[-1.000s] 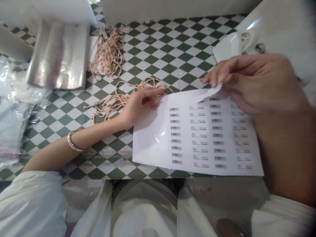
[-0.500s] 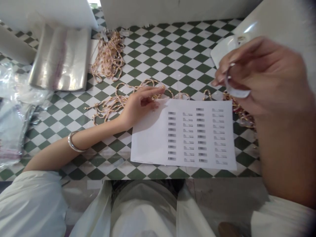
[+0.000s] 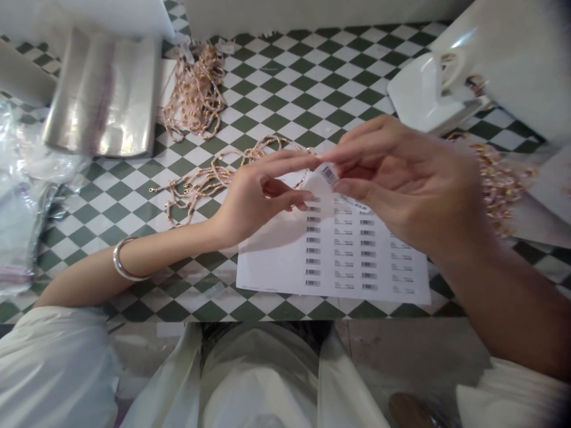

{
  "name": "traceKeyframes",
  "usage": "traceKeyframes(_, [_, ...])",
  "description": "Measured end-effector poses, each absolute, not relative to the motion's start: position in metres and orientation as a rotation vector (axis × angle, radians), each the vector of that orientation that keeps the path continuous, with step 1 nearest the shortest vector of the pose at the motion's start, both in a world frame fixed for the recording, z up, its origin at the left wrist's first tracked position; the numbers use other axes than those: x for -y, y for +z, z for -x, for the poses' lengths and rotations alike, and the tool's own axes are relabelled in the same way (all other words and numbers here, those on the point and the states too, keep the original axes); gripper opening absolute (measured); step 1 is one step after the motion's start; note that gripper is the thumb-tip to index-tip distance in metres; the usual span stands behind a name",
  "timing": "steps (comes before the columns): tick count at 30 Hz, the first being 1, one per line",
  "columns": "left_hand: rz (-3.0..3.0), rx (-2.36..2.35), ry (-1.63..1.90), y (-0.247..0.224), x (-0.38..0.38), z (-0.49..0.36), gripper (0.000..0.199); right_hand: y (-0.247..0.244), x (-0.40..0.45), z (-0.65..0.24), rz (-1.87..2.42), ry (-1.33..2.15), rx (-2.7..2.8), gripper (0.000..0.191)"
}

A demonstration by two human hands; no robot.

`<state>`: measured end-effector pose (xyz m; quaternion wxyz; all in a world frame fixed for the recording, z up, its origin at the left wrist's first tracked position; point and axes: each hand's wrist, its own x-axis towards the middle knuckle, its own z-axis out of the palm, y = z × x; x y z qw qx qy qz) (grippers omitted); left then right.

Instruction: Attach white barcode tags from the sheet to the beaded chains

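Note:
My right hand (image 3: 410,184) pinches a small white barcode label (image 3: 329,173) between thumb and fingers, above a white sheet of printed barcode labels (image 3: 272,261). My left hand (image 3: 259,193) is over the sheet's upper left. Its index finger is stretched out and meets my right fingertips, while its thumb stands apart below; the other fingers are curled and partly hidden. Pink and gold beaded necklaces (image 3: 203,181) lie beside and behind my left hand. A bit of strand shows near its index finger, but whether it is held is unclear.
A bunch of tagged beaded strands (image 3: 194,95) lies at the back left, beside a stack of clear plastic bags (image 3: 102,95). More plastic bags (image 3: 22,220) lie far left. On the right are a white plastic object (image 3: 422,92) and another pile of beaded strands (image 3: 499,184).
My right hand has come down and left with the label, from the upper right to my left fingertips. My left hand has shifted slightly; its index finger now reaches farther right.

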<state>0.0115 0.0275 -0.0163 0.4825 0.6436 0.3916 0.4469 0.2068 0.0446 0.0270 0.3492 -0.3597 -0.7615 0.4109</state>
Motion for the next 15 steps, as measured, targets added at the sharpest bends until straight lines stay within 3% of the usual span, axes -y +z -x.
traceKeyframes(3, [-1.596,-0.918,1.095,-0.018,-0.026,-0.011,0.04,0.027,-0.042,-0.203,0.999,1.095,1.861,0.045])
traceKeyframes(9, [-1.622,-0.924,1.072,-0.021,-0.024,-0.011,0.037,0.028,-0.034,-0.193,1.056,1.052,1.772,0.03])
traceKeyframes(15, [-1.798,-0.944,1.164,-0.022,-0.029,-0.011,0.029,0.022,-0.029,-0.19,1.122,0.902,1.863,0.028])
